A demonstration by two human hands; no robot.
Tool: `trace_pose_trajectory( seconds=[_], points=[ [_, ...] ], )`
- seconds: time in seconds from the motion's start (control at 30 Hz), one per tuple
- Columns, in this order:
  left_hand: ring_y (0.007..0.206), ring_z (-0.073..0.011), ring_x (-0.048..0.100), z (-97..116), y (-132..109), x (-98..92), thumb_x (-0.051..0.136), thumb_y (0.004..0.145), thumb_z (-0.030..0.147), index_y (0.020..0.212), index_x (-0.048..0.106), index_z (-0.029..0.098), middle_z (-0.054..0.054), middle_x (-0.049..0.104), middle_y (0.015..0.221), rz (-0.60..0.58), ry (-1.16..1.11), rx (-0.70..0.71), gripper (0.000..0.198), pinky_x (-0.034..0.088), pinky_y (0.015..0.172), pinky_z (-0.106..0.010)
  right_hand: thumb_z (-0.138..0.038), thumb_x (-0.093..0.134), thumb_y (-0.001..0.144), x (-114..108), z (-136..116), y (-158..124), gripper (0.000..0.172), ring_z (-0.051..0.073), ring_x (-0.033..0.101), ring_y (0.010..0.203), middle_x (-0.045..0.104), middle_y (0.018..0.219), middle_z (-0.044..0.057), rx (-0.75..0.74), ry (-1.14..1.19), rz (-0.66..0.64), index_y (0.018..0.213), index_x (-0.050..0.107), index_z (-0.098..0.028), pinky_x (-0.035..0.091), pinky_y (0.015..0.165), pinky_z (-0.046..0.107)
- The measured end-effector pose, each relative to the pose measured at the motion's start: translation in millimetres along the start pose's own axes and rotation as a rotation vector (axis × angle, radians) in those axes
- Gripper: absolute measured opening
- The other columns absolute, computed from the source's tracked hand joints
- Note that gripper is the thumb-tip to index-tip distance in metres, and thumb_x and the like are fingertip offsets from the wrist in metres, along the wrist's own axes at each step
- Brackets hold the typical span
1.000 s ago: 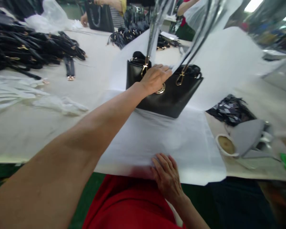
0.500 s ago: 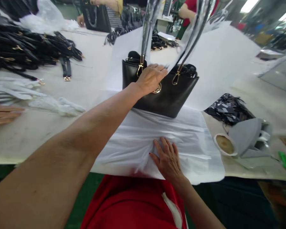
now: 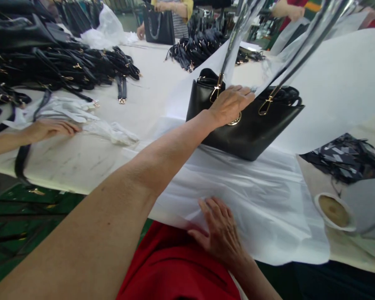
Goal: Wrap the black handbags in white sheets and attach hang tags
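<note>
A black handbag [image 3: 246,135] with gold rings and a round gold emblem stands slightly tilted on a wrinkled white plastic sheet [image 3: 268,200]. Clear film wraps its two raised handles [image 3: 242,31]. My left hand [image 3: 231,104] grips the bag's top front edge between the handles, its fingertips bent over the rim and partly hidden. Nearer to me, my right hand [image 3: 220,231] rests on the sheet by the table's front edge, fingers spread and holding nothing. A large white sheet [image 3: 340,91] rises behind and to the right of the bag.
Black straps [image 3: 68,71] are heaped at the left beside white gloves [image 3: 71,112], where another person's hand [image 3: 50,128] rests. At the right are a roll of tape [image 3: 335,211] and dark scraps [image 3: 346,156]. Across the table, a person handles a black bag [image 3: 159,27].
The view has turned left, so the bag and sheets appear farther right. My right hand is closer to the table's front edge. More of the other person's arm shows at the left.
</note>
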State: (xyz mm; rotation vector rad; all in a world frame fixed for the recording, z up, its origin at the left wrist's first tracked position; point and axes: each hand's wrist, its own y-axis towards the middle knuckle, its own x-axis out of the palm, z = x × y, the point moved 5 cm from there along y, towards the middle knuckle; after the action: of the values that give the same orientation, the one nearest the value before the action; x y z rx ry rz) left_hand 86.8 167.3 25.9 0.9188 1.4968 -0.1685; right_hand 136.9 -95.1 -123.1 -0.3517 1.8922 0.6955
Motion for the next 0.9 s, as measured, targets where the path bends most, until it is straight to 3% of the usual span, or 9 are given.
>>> trace_pose_trajectory(
  seconds=[0.23, 0.33, 0.43, 0.53, 0.7, 0.8, 0.9],
  points=[
    [0.100, -0.0207, 0.056, -1.7, -0.1, -1.8, 0.036, 0.087, 0.001, 0.107, 0.059, 0.010, -0.011, 0.062, 0.102, 0.014, -0.021, 0.037, 0.032, 0.040, 0.088, -0.032, -0.016, 0.065, 0.070, 7.6, 1.6, -2.1, 0.057, 0.033, 0.050, 0.111, 0.059, 0.118, 0.015, -0.012, -0.058, -0.034, 0.125, 0.052, -0.015, 0.046, 0.092, 0.049],
    [0.100, -0.0207, 0.057, -2.5, -0.3, -4.3, 0.036, 0.087, 0.002, 0.105, 0.060, 0.010, -0.011, 0.063, 0.102, -0.006, -0.033, 0.042, 0.030, 0.040, 0.088, -0.032, -0.006, 0.059, 0.070, 0.7, 7.8, -0.9, 0.055, 0.029, 0.052, 0.114, 0.060, 0.120, 0.011, -0.013, -0.015, -0.087, 0.123, 0.054, -0.020, 0.047, 0.093, 0.043],
    [0.099, -0.0203, 0.057, -3.8, 0.6, -7.4, 0.036, 0.087, 0.002, 0.104, 0.060, 0.010, -0.011, 0.063, 0.101, -0.030, -0.049, 0.031, 0.031, 0.040, 0.087, -0.030, -0.002, 0.054, 0.072, -17.1, 15.5, 11.7, 0.043, 0.021, 0.061, 0.099, 0.067, 0.106, 0.007, -0.003, 0.079, -0.114, 0.109, 0.061, -0.021, 0.051, 0.085, 0.033],
    [0.095, -0.0185, 0.057, -6.4, 2.7, -13.0, 0.039, 0.084, 0.001, 0.101, 0.061, 0.011, -0.009, 0.063, 0.100, -0.097, -0.101, -0.008, 0.030, 0.041, 0.083, -0.028, -0.003, 0.050, 0.076, -52.0, 28.3, 41.2, 0.031, 0.016, 0.065, 0.080, 0.069, 0.092, 0.003, 0.035, 0.094, -0.095, 0.096, 0.064, -0.021, 0.051, 0.072, 0.026],
    [0.083, -0.0169, 0.059, -10.6, 8.1, -39.3, 0.044, 0.083, 0.005, 0.096, 0.064, 0.014, -0.007, 0.065, 0.094, -0.195, -0.135, -0.055, 0.026, 0.041, 0.070, -0.026, -0.013, 0.049, 0.085, -141.2, 55.3, 114.9, 0.019, 0.017, 0.064, 0.074, 0.068, 0.089, 0.004, 0.074, -0.234, 0.124, 0.087, 0.066, -0.020, 0.046, 0.064, 0.025],
    [0.083, -0.0181, 0.060, -14.7, 14.9, -62.0, 0.045, 0.082, 0.008, 0.097, 0.064, 0.016, -0.007, 0.065, 0.095, -0.193, -0.115, -0.084, 0.026, 0.041, 0.067, -0.026, -0.018, 0.047, 0.089, -182.5, 71.2, 157.2, 0.020, 0.019, 0.064, 0.081, 0.067, 0.103, 0.008, 0.144, -0.473, 0.231, 0.090, 0.067, -0.017, 0.046, 0.064, 0.027],
    [0.089, -0.0190, 0.060, -20.9, 23.5, -77.0, 0.047, 0.080, 0.008, 0.099, 0.064, 0.017, -0.006, 0.066, 0.099, -0.230, -0.123, -0.145, 0.027, 0.041, 0.070, -0.026, -0.014, 0.043, 0.088, -203.5, 79.8, 189.8, 0.024, 0.022, 0.063, 0.094, 0.055, 0.130, 0.014, 0.166, -0.633, 0.275, 0.093, 0.066, -0.013, 0.047, 0.072, 0.029]
  ],
)
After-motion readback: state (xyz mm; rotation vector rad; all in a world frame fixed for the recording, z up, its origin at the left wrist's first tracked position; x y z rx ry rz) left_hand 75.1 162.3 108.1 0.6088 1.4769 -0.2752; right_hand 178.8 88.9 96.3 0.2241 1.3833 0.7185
